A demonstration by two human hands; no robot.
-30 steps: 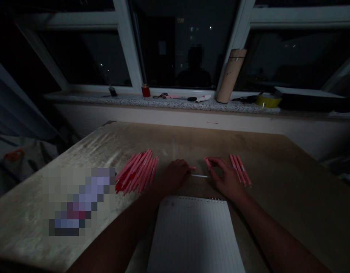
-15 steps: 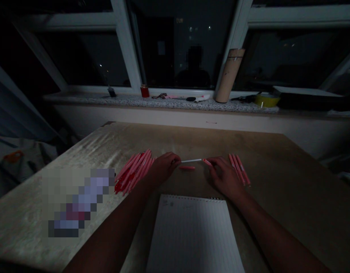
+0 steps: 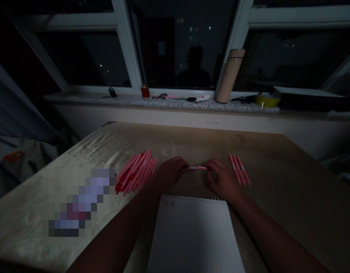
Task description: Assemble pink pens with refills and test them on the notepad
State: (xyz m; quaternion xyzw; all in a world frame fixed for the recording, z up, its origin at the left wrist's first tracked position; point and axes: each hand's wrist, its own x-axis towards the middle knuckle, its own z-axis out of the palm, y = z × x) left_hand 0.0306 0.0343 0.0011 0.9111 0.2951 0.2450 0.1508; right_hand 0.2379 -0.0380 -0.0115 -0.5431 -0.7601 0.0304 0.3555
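My left hand [image 3: 175, 170] is closed in a pinch on one end of a thin white pen refill [image 3: 193, 168]. My right hand [image 3: 219, 175] pinches a pink pen barrel [image 3: 202, 168], partly covered by the fingers. The refill and barrel are in line, and their ends meet between my hands, just above the table. Beside my left wrist lies a pile of pink pens [image 3: 137, 172], with some red showing underneath. To the right of my right hand, several pink pens [image 3: 239, 169] lie side by side.
A spiral lined notepad [image 3: 194, 235] lies in front of me, between my forearms. A blurred-out item [image 3: 86, 201] is on the table [image 3: 192, 140] at left. The windowsill [image 3: 175, 104] holds a cardboard tube [image 3: 230, 76], a red jar [image 3: 145, 91] and yellow tape [image 3: 267, 100].
My hands have come closer together and slightly lower, and the gap between refill and barrel has closed. The short pink piece that lay on the table between them no longer shows.
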